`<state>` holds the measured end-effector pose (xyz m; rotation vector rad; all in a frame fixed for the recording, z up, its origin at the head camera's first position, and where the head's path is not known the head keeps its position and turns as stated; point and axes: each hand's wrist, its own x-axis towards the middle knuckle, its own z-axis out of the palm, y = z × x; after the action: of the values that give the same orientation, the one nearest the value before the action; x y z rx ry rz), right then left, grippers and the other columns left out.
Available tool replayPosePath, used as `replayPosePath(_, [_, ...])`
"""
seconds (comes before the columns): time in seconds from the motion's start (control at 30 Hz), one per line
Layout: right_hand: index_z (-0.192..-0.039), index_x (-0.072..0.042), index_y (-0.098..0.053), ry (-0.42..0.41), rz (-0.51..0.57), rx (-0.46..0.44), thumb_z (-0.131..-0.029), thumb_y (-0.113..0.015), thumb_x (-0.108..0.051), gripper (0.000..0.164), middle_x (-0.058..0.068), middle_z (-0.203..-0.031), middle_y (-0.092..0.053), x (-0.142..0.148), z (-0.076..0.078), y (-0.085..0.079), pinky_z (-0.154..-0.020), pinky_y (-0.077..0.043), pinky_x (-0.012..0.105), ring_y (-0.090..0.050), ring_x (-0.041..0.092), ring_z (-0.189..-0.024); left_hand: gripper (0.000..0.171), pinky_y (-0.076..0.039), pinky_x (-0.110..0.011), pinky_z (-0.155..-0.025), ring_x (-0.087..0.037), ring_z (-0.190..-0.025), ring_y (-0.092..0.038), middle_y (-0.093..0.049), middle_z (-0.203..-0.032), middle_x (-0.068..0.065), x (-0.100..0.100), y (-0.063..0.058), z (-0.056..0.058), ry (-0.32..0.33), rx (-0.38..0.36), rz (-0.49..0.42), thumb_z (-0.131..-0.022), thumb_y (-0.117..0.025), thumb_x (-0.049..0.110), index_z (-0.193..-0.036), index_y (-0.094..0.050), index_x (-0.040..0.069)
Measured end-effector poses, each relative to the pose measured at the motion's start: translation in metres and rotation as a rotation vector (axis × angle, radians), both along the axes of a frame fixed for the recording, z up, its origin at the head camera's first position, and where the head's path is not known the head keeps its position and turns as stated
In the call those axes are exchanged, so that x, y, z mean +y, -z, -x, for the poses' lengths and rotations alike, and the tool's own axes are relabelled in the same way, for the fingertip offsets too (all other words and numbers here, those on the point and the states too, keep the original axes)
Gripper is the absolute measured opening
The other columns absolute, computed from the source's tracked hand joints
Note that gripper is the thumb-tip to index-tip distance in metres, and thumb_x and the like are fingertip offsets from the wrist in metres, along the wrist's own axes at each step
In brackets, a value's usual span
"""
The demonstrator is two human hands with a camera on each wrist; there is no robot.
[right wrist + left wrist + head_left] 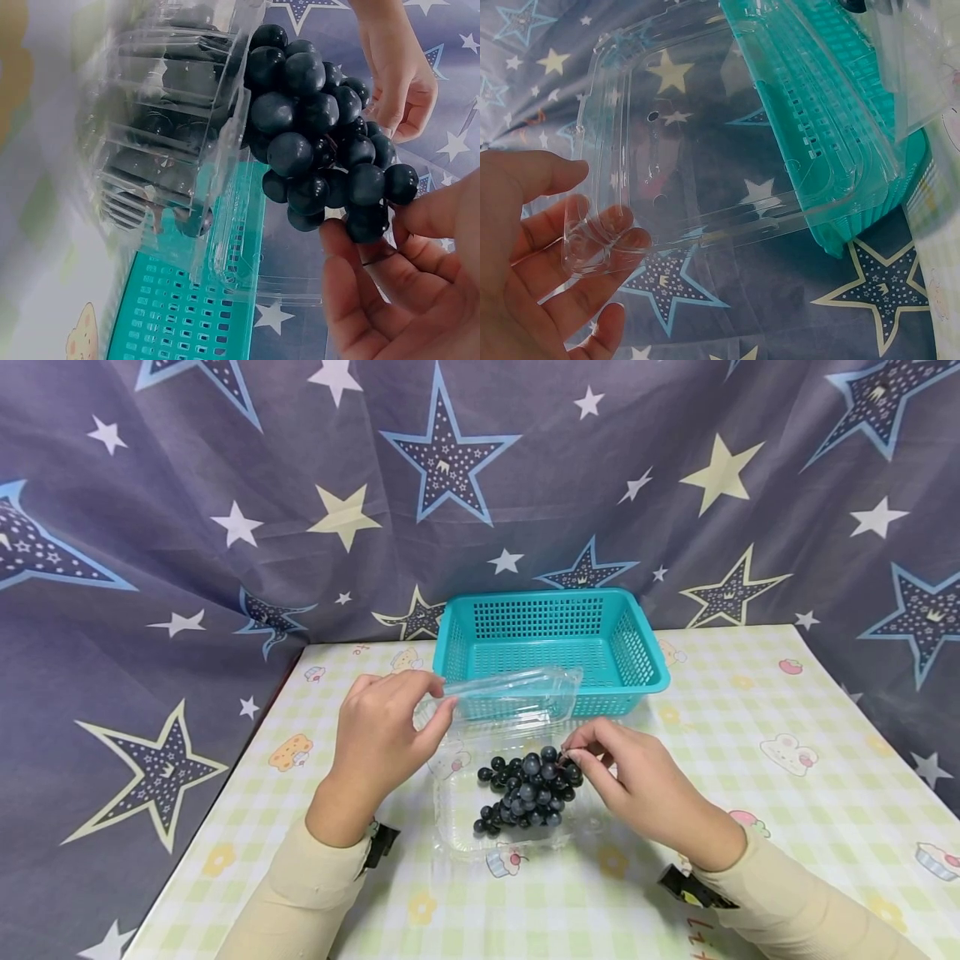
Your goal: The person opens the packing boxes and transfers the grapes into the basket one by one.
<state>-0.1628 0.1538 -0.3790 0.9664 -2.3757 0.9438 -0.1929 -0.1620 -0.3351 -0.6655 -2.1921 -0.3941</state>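
A bunch of dark grapes (528, 793) is in the base of a clear plastic clamshell box (450, 839). My right hand (637, 785) pinches the bunch at its near-stem end, on the right side. In the right wrist view the grapes (307, 127) rise above the box's rim, with the thumb and fingers of that hand (412, 277) at their end. My left hand (382, 735) holds the corner of the raised clear lid (517, 689). The left wrist view shows the thumb on one side of the lid (682, 180) and fingers behind it.
A teal plastic basket (540, 652) stands behind the box, at the back of the table. The table has a checked, cartoon-printed cloth (720, 727). Behind it hangs a dark curtain (285, 460) patterned with stars.
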Motion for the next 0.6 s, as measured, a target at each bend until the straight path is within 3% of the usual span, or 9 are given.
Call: replayPosePath(0.6, [-0.109,-0.017,-0.065,0.022,0.047,0.029,-0.098,-0.067,-0.006,0.015,-0.011,-0.105,-0.072,0.0023,-0.0026,-0.0068,-0.072,-0.054,0.021,-0.061,0.0,-0.08,0.012,-0.047,-0.043,-0.072,-0.019,-0.073,-0.073,-0.078,-0.093,0.001,0.0004,-0.0002,-0.0005,-0.001,-0.003,0.003,-0.093,-0.072,0.028,-0.095,-0.071,0.016])
